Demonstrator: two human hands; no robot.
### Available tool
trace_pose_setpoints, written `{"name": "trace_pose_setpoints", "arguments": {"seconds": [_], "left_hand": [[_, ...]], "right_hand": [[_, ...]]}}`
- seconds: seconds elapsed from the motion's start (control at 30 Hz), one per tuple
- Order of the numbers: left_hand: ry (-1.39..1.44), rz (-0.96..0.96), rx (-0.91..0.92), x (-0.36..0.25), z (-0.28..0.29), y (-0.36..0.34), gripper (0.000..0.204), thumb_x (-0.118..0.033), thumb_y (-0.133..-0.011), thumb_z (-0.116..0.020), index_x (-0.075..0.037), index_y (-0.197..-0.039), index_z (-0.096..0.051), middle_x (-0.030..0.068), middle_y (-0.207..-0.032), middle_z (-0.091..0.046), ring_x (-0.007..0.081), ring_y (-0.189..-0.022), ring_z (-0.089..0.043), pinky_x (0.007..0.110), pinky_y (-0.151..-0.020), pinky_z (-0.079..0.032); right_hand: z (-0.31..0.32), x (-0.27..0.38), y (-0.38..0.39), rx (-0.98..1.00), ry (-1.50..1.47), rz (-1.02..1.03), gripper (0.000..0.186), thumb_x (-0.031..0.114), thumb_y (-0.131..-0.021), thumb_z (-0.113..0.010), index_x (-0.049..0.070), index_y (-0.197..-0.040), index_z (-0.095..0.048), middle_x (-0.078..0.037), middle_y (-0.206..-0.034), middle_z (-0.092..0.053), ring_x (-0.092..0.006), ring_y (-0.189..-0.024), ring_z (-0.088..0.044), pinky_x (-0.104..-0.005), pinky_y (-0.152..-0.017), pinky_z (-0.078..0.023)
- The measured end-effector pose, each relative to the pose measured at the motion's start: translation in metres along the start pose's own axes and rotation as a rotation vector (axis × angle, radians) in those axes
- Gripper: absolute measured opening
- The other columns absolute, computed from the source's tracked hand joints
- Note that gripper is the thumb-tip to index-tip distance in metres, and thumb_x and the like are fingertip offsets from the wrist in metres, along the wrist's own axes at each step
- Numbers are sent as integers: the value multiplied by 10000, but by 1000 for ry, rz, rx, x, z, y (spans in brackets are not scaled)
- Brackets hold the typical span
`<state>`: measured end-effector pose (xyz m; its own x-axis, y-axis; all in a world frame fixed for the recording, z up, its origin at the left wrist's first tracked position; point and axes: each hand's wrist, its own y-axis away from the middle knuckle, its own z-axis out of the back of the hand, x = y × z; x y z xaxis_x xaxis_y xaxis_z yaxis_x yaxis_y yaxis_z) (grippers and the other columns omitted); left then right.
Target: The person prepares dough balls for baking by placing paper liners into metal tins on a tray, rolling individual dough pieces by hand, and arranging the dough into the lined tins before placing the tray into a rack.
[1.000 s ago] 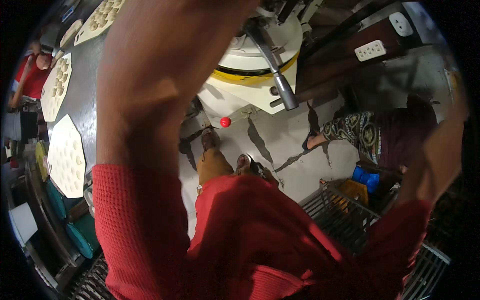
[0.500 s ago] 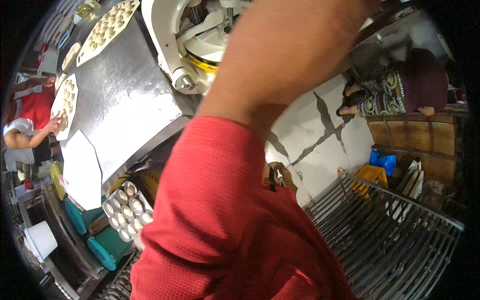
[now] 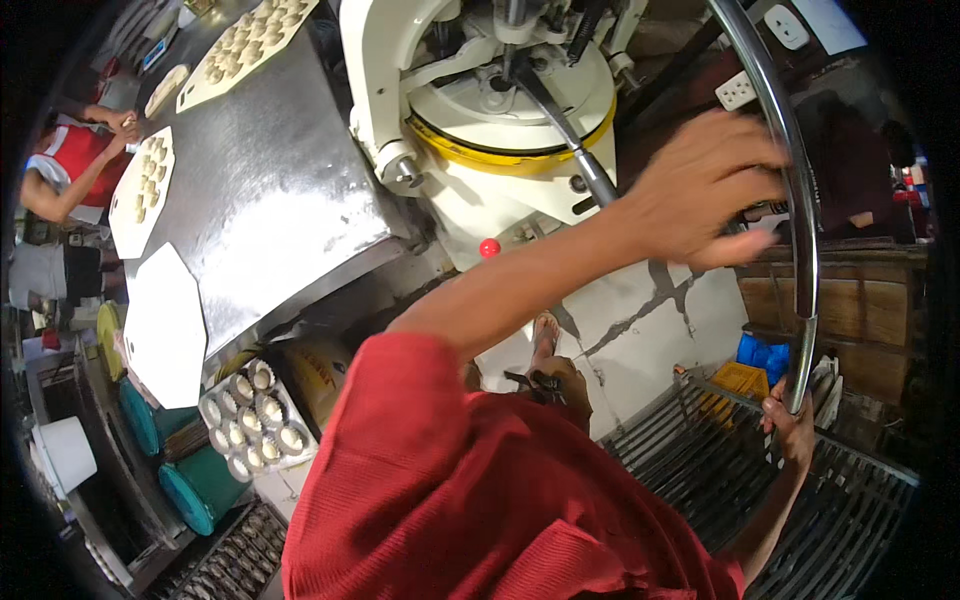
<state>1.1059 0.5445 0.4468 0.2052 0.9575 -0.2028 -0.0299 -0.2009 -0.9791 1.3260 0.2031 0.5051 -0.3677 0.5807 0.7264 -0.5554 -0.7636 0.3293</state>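
My left hand [image 3: 710,190] reaches across to a long chrome lever [image 3: 803,260], fingers apart beside the bar, slightly blurred. Lower right, my right hand [image 3: 785,425] is closed around the lever's lower end. The lever rises past the top edge beside a cream-coloured machine [image 3: 380,75] with a round head, yellow ring, shorter handle [image 3: 590,165] and red knob [image 3: 489,247].
A steel table [image 3: 280,200] carries white boards [image 3: 160,340] and dough-ball boards [image 3: 240,50]; a co-worker [image 3: 80,160] works beyond. A muffin tray [image 3: 255,420] sits below. At right are a steel rack [image 3: 700,470], orange crate [image 3: 740,375] and another person [image 3: 855,170].
My left forearm has swung down from high across the view toward the lever, uncovering more of the machine and table. The lever and my right hand on it now show at the right.
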Motion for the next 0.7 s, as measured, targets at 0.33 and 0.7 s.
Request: {"name": "trace_pose_setpoints", "arguments": {"seconds": [0.33,0.7], "left_hand": [[-762,314,568,107,-56,155,196,-325,-784,-727,-153,-716,-661,27,-654,-665,225,-626,-657,380,-673,-480],[-510,369,635,73,-31,131,307,-434,-804,-699,-153,-691,-653,11,-628,-633,227,-627,-651,373,-674,-464]], "right_hand": [[-13,17,0,125,99,-30,322,273,-821,-816,131,-910,-542,42,-749,-480,-100,-643,-460,-309,-592,-411],[-33,-24,-10,123,236,-269,416,216,-907,-683,48,-1272,-575,-119,-1130,-576,-249,-1035,-562,-442,-905,-467]]}}
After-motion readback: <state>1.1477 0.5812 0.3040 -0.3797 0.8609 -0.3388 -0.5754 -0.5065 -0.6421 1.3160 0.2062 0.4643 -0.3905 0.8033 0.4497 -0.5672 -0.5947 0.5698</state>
